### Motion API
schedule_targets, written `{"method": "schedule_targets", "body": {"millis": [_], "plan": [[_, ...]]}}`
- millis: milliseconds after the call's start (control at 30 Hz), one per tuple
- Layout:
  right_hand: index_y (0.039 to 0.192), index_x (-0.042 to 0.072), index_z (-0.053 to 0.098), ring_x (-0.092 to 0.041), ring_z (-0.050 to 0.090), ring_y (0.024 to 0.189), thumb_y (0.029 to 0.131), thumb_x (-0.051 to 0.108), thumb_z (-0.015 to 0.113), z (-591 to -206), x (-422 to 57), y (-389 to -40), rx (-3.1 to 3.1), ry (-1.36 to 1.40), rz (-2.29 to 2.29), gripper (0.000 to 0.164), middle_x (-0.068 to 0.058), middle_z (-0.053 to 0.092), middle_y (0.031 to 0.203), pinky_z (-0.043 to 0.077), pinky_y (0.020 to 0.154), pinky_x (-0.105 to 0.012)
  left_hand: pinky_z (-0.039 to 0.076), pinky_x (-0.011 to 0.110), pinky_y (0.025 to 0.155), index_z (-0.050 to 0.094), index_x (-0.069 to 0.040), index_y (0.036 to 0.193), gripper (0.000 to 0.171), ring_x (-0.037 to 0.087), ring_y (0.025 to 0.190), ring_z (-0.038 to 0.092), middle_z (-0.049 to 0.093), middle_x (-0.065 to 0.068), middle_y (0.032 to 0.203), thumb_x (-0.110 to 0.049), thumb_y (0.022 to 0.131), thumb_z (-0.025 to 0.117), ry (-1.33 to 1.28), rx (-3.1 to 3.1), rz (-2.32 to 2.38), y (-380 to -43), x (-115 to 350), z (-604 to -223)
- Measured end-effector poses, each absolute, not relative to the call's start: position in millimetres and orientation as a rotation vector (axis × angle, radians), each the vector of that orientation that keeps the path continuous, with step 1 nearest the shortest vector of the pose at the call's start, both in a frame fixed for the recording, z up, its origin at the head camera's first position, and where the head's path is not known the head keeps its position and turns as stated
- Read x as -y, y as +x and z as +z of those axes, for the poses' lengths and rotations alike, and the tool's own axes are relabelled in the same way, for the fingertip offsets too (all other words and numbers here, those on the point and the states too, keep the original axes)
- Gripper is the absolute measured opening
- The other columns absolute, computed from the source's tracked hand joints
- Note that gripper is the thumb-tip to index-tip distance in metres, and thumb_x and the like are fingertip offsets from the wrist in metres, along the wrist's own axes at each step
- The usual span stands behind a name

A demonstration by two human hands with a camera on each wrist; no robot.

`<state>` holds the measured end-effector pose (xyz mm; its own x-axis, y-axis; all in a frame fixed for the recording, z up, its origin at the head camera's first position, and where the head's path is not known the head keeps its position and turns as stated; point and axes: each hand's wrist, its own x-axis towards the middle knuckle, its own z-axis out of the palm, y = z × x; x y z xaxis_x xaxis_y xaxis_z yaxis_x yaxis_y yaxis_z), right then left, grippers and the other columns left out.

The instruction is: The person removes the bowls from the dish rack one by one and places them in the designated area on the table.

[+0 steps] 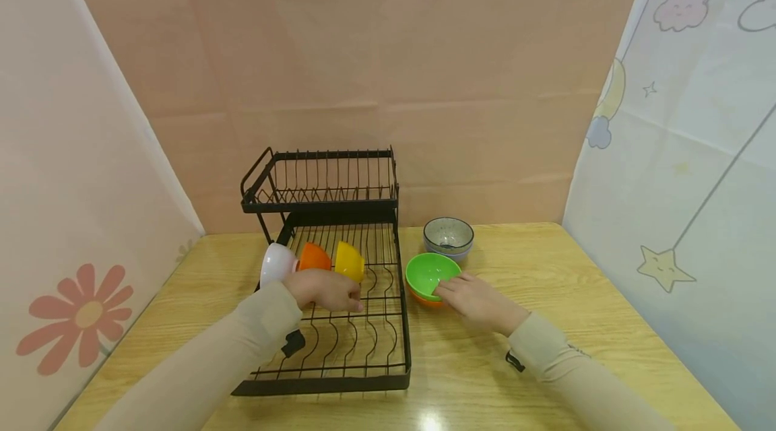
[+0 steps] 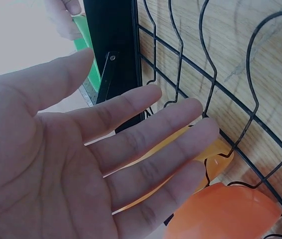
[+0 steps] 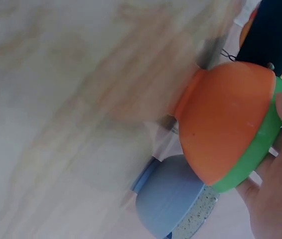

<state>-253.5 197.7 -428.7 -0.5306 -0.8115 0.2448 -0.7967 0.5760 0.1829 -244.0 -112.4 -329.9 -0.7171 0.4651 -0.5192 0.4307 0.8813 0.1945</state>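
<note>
Left hand (image 1: 327,291): fingers stretched out, holding nothing; yellow bowl (image 1: 349,260) sits just beyond.
Green bowl (image 1: 432,269): forward and left of the right hand (image 1: 475,300), at its fingertips!
Right hand: thumb and fingers pinch the rim.

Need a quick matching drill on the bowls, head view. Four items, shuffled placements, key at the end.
Bowls
1. glossy green round bowl
2. glossy yellow round bowl
3. speckled grey round bowl
4. glossy white round bowl

Placements
A. right end of the three-bowl row in the black wire dish rack
B. stacked in a pale blue round bowl
C. left end of that row
D. stacked in a glossy orange round bowl, right hand at its rim

Pairs: 1-D, 2-A, 3-B, 4-C
</note>
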Motion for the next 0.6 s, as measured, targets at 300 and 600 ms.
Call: {"method": "schedule_targets", "body": {"millis": [300, 600], "plan": [[0.11, 0.01, 0.061, -0.019, 0.063, 0.102, 0.096, 0.016, 0.056, -431.7, -196.7, -255.1, 2.545, 1.314, -0.047, 0.016, -0.002, 0.067, 0.105, 0.047, 0.094, -0.041, 0.044, 0.038, 0.088, 0.063, -0.02, 0.104, 0.021, 0.015, 0.09, 0.051, 0.059, -0.005, 0.097, -0.038, 0.099, 0.054, 0.66, -2.471, 0.078, -243.9, 113.6, -329.9], [0.122, 0.012, 0.059, -0.023, 0.059, 0.114, 0.096, 0.03, 0.06, -415.6, -198.8, -252.6, 2.657, 1.211, 0.336, 0.032, 0.0, 0.064, 0.119, 0.045, 0.099, -0.046, 0.044, 0.039, 0.089, 0.063, -0.019, 0.103, 0.02, 0.016, 0.09, 0.051, 0.059, -0.004, 0.097, -0.037, 0.099, 0.054, 0.653, -2.47, 0.094, -242.4, 113.9, -328.8]]}}
